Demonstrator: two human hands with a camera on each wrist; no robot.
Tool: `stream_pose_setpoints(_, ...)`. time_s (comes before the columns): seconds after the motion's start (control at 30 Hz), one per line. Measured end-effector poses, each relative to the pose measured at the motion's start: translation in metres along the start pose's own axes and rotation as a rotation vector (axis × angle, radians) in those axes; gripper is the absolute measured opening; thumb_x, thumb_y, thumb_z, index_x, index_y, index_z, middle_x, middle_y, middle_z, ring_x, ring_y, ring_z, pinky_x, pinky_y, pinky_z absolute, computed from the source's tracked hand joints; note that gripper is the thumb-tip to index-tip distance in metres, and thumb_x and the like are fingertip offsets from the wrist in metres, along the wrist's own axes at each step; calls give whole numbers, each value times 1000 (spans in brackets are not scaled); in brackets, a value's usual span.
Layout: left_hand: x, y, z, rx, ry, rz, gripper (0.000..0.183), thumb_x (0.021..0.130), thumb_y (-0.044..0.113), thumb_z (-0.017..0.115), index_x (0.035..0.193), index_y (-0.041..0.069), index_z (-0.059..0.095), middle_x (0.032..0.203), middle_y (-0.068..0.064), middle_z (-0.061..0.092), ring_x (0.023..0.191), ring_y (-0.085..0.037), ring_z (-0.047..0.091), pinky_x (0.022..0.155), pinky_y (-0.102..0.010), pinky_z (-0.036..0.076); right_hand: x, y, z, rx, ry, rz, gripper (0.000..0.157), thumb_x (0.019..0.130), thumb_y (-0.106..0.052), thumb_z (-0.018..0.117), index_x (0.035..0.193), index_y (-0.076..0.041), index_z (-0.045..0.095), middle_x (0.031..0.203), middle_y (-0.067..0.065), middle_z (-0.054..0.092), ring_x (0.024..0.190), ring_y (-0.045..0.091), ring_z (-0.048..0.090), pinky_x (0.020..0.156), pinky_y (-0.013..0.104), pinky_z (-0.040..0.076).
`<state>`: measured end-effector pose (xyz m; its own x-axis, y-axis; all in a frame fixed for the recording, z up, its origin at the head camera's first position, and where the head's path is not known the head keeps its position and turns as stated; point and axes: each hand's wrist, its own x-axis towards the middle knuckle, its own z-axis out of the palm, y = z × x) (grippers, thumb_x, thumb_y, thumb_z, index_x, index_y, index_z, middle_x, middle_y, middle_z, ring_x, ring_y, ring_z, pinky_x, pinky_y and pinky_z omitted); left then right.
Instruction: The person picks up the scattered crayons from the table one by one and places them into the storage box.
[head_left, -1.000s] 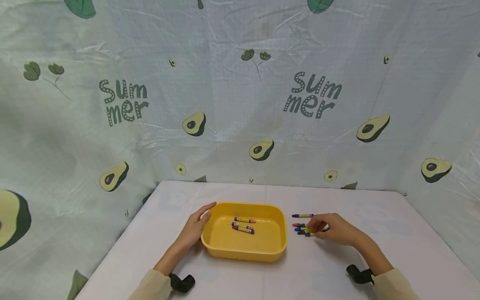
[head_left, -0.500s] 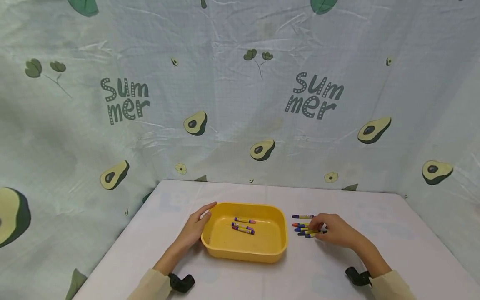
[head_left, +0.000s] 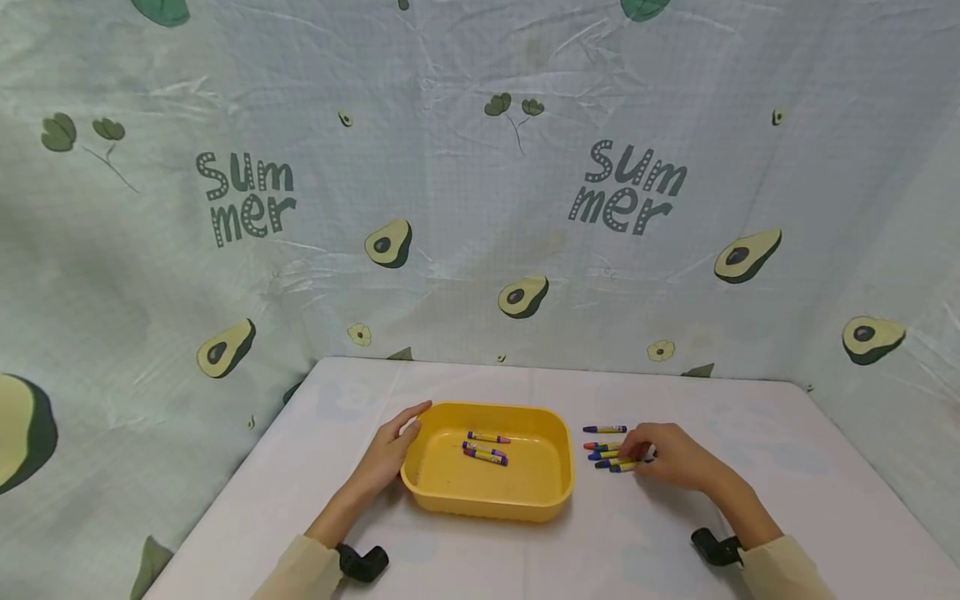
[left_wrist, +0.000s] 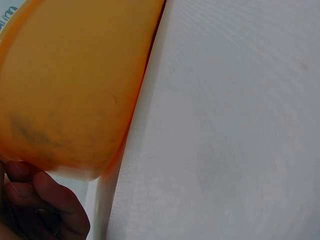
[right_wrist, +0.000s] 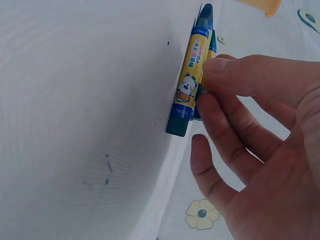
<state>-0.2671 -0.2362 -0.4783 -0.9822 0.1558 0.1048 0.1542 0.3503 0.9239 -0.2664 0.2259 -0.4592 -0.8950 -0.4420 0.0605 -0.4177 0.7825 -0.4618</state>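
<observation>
A yellow plastic tray (head_left: 487, 507) stands mid-table with several oil pastel crayons (head_left: 486, 456) lying inside. My left hand (head_left: 390, 454) grips its left end, and in the left wrist view the curled fingers meet the tray's edge. To the tray's right, several more crayons (head_left: 604, 457) lie side by side, with one purple-tipped crayon (head_left: 603, 429) apart behind them. My right hand (head_left: 671, 457) is over that group, thumb and fingers pinching a crayon partly hidden by the hand. The right wrist view shows a dark green crayon (right_wrist: 187, 80) just in front of the fingertips.
The white-covered table (head_left: 540, 554) ends at a hanging cloth (head_left: 450, 183) printed with avocados and the word summer. Cloth also hangs at both sides. A black wrist camera (head_left: 363, 564) is on the left wrist, another camera (head_left: 715, 547) on the right.
The right hand's fingers have shifted very slightly among the crayons. The left hand and the tray stay in place.
</observation>
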Motion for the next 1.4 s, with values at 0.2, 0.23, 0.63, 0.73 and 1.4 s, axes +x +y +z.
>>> stream_pose_setpoints(0.2,0,1,0,-3,-5,-6,43,113,22,41,156,16,48,164,-11,42,154,-34,37,123,-57,33,1,-2,2,-42,25,37,23,82,-5,83,100,-19,76,96,-8,66,90,11,58,80,31,56)
stream_pose_setpoints(0.23,0,1,0,-3,-6,-6,44,113,23,41,156,16,48,164,-11,42,154,-34,37,123,-57,34,1,-1,2,-40,19,41,24,82,-5,83,100,-19,77,97,-7,66,91,11,58,81,32,57)
stream_pose_setpoints(0.63,-1,1,0,-12,-5,-8,44,113,23,42,156,16,47,164,-12,42,153,-34,38,123,-56,35,1,-1,3,-54,-22,2,22,82,-5,84,99,-18,77,94,-9,66,84,5,57,74,25,55)
stream_pose_setpoints(0.73,0,1,1,-9,-3,-12,44,113,23,42,156,17,48,164,-11,42,154,-33,37,124,-56,33,1,-2,3,-68,-27,6,21,83,-7,83,98,-20,77,94,-9,67,84,6,57,75,25,56)
stream_pose_setpoints(1.4,0,1,1,-11,-4,-22,44,112,26,43,156,17,47,164,-12,42,152,-34,40,122,-57,36,1,1,0,-59,-27,-21,16,86,-7,77,94,-20,77,93,-11,68,83,2,59,72,22,55)
